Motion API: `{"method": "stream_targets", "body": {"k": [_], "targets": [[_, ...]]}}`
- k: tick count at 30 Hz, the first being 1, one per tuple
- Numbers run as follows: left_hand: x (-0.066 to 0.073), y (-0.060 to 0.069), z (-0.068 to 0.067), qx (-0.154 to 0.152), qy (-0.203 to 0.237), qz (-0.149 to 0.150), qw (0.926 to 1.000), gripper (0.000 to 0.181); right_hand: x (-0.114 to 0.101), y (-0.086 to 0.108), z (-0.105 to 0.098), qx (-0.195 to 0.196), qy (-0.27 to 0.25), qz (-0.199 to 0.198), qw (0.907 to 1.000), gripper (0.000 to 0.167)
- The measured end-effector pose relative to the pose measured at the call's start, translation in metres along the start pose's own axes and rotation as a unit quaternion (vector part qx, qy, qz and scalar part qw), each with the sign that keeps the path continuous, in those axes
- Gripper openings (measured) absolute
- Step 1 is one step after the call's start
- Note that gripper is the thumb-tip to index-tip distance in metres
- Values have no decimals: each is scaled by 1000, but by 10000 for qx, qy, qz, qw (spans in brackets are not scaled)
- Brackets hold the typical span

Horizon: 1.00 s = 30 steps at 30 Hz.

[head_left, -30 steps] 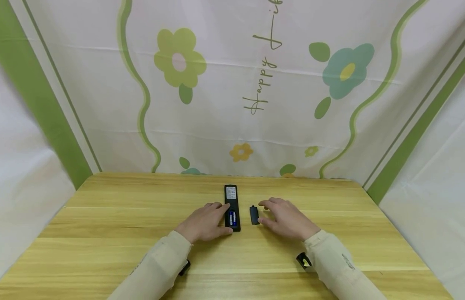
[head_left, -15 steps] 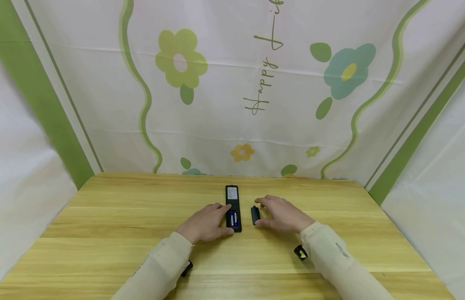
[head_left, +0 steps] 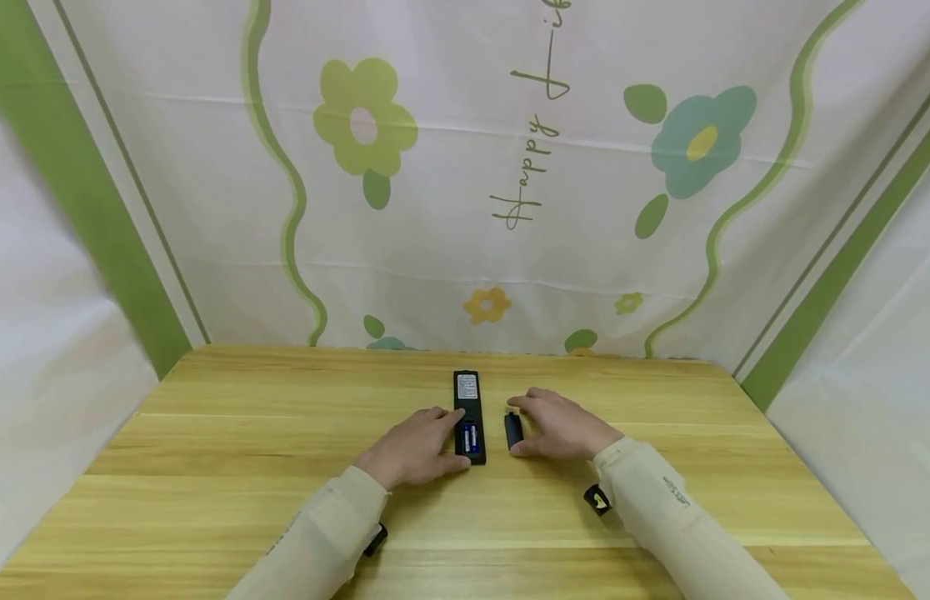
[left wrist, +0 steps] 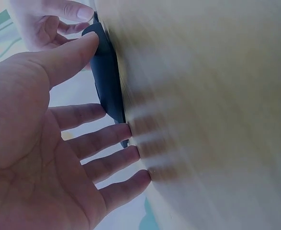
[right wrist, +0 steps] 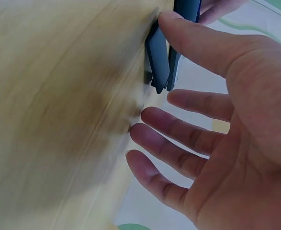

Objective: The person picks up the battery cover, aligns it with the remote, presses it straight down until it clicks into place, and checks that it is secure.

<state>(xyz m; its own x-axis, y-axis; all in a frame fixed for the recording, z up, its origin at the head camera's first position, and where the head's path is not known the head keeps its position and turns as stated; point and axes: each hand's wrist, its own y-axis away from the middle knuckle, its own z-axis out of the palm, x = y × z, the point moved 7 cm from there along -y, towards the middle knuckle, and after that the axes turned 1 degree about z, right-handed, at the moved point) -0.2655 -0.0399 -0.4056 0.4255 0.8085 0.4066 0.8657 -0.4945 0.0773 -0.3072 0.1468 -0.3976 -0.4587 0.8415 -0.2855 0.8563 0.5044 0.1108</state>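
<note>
A black remote control lies back up on the wooden table, its battery compartment uncovered and two blue-and-white batteries showing inside. My left hand holds the remote, thumb at the near end and index finger along the left side. Just right of it rests the loose black battery cover. Over the cover is my right hand, thumb on its near end, index finger close to the tabbed far end. In the right wrist view a narrow gap appears between that index fingertip and the cover.
A pale curtain with printed flowers hangs behind the table's far edge. Dark wrist devices show beneath both sleeves, one at the left sleeve and one at the right sleeve.
My right hand has shifted left over the battery cover, its thumb going from the right edge to the near end. The left hand stays on the remote. The head view has turned slightly.
</note>
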Motion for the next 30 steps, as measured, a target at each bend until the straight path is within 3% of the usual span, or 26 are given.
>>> {"method": "stream_targets", "body": {"k": [14,25,30], "targets": [[0,0,1,15,-52,15,10000,73,-5,-5,0,-32,-88,-230,9997,57],[0,-1,0,8,-27,33,10000,73,-2,-4,-2,241,-453,-225,9984,56],[1,-1,1,-21,-49,29,10000,73,-1,-4,-4,384,-519,-220,9977,43]]}}
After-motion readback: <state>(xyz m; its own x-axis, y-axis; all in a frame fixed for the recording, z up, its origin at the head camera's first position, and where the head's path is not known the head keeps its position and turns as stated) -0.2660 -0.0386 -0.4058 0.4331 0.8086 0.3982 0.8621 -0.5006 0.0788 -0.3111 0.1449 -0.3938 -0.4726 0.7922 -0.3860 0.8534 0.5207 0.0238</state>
